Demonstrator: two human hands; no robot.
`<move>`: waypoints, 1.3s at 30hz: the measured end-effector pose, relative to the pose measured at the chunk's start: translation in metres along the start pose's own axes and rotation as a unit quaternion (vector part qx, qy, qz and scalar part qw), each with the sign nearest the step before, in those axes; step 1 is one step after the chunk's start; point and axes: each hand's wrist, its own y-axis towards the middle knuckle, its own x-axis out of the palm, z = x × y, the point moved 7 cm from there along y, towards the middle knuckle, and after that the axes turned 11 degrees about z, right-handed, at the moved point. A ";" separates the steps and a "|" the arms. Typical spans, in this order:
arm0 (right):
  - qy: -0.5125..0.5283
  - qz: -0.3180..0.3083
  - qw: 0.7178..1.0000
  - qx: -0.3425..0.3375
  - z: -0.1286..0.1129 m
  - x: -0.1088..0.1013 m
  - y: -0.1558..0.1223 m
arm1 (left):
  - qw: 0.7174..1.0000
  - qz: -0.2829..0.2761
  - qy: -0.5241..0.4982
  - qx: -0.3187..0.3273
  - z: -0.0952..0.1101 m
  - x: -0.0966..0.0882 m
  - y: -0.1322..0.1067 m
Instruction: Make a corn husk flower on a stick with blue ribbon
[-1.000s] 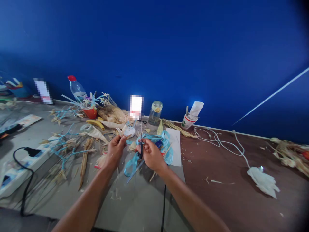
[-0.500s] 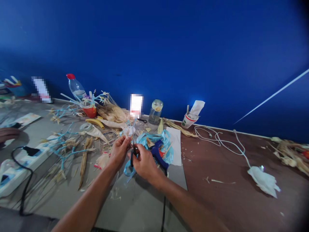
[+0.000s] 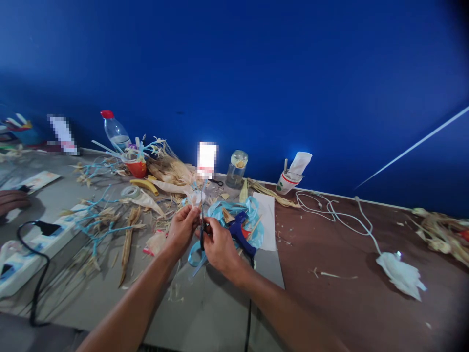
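My right hand (image 3: 220, 244) is closed round the black handles of a pair of scissors (image 3: 202, 240), whose thin blades point up and away from me. Just left of the blades, my left hand (image 3: 183, 227) is closed in a pinch. What sits between its fingertips is too small and blurred to name. Behind and right of my hands, light blue ribbon (image 3: 217, 210) lies in loose loops. A dark blue glue gun (image 3: 242, 233) rests among them, beside my right hand. Dry husk scraps (image 3: 130, 239) and blue-stemmed husk flowers (image 3: 97, 232) lie to the left.
A white power strip (image 3: 47, 259) with a black plug is at the left, near another person's hand (image 3: 12, 201). Along the wall stand a bottle (image 3: 114, 131), a red cup (image 3: 137, 169), a glass jar (image 3: 236, 171) and a paper cup (image 3: 287, 184). A white cable (image 3: 331, 210) lies at the right.
My two hands and the scissors stay in nearly the same place, with only a slight shift. At the far left, the other person's hand has moved a little.
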 end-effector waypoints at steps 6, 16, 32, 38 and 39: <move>0.000 0.017 0.999 0.045 0.004 -0.012 0.005 | 0.999 0.008 -0.037 -0.010 0.000 -0.002 0.003; 0.025 -0.022 0.998 0.048 -0.008 -0.023 0.006 | 0.999 0.000 -0.025 -0.026 0.004 0.000 -0.001; 0.067 -0.025 0.997 0.024 -0.009 -0.011 0.002 | 0.995 -0.044 -0.054 -0.067 0.002 0.009 -0.008; 0.074 -0.020 0.997 0.022 -0.006 -0.009 0.000 | 0.995 -0.030 -0.057 -0.072 0.003 0.009 -0.007; 0.076 -0.021 0.997 0.022 -0.006 -0.009 -0.001 | 0.995 -0.028 -0.057 -0.071 0.003 0.009 -0.008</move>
